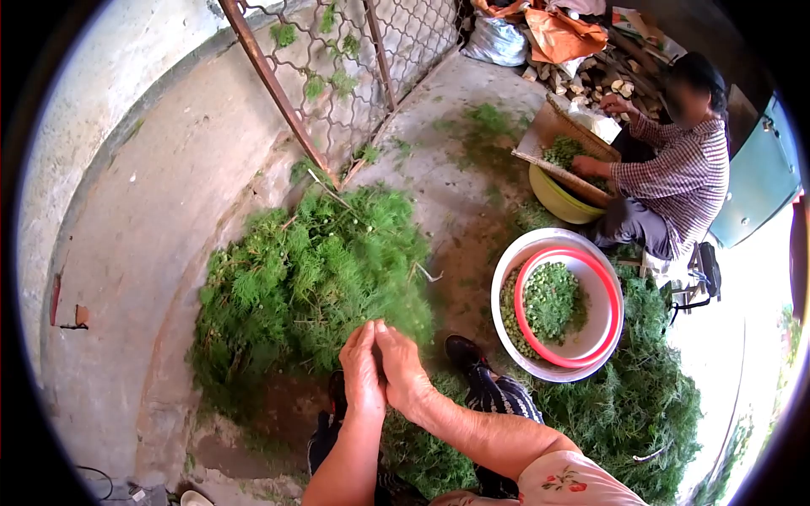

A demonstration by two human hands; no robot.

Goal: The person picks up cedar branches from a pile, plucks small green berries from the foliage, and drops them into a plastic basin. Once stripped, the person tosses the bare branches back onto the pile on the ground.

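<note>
My left hand [363,371] and my right hand [402,363] are pressed together, fingers closed, in front of my knees. From their fingertips a leafy green sprig [396,299] spreads forward, smeared by motion; its stem is hidden in my grip. Beyond it lies a big heap of feathery green branches [295,261] on the ground. To the right of my hands stands a wide metal basin [557,377] with a red-rimmed bowl [612,312] inside it. Small green seed cones and leaf bits [553,295] fill part of both.
At upper right a seated person [675,181] holds a woven tray [591,139] of green bits over a yellow-green basin [561,198]. More cut branches [641,405] lie at right. A rusty wire-mesh gate [371,67] leans ahead; firewood [603,80] and bags stand behind.
</note>
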